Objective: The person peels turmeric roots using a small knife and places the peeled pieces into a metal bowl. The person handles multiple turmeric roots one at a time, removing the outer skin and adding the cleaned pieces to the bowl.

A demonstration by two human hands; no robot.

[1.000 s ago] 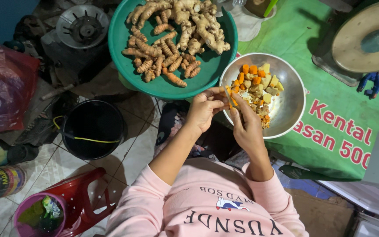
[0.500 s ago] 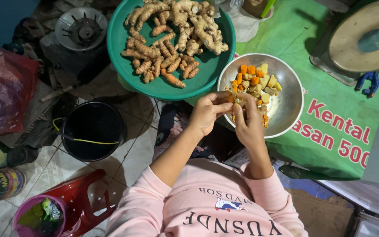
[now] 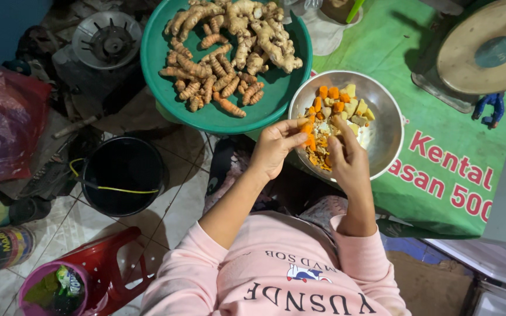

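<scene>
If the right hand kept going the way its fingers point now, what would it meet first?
Most likely the cut orange and yellow pieces lying in the steel bowl. The right hand points up the picture over the bowl's near rim; its height above the pieces is unclear from this one view.

A black bucket point(image 3: 123, 175) with a yellow-wrapped handle stands on the tiled floor point(image 3: 74, 225). Near it sits a red plastic stool point(image 3: 109, 275), with a purple bowl point(image 3: 54, 288) beside its edge. A red plastic bag point(image 3: 4, 120) lies at the far left, and a grey burner point(image 3: 108, 40) sits above it. A scale point(image 3: 487, 50) rests on green sheeting point(image 3: 434, 158), a small blue figure point(image 3: 488, 108) beside it.
</scene>
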